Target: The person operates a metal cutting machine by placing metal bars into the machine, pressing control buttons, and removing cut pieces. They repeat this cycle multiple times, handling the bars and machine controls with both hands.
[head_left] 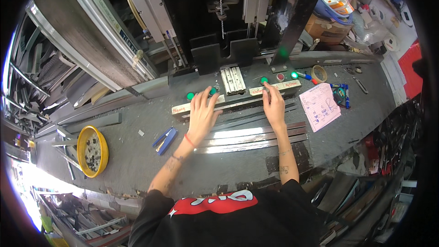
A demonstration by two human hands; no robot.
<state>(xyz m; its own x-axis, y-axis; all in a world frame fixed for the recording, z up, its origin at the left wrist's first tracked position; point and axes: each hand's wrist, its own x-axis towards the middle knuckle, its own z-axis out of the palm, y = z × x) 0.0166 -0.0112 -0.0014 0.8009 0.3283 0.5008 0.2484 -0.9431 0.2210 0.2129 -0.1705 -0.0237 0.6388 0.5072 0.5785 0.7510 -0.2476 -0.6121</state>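
My left hand (202,115) lies over the left part of a long control bar (235,100) with labels on it. Its fingers are spread, with the tips beside a dark green button (212,91); whether they touch it I cannot tell. Another green button (190,96) sits to its left. My right hand (274,109) reaches over the bar's right part, fingers stretched out and holding nothing visible. Its fingertips are just below a green button (264,80). Behind the bar, between my hands, rests a pale grooved metal block (233,80). A drill bit (222,23) hangs above and behind it.
Shiny metal strips (247,138) lie before the bar. A blue stapler (165,141) and a yellow bowl (104,148) of small parts are at left. At right are a pink written sheet (320,106), a tape measure (339,94), markers (305,77) and a tape roll (318,73).
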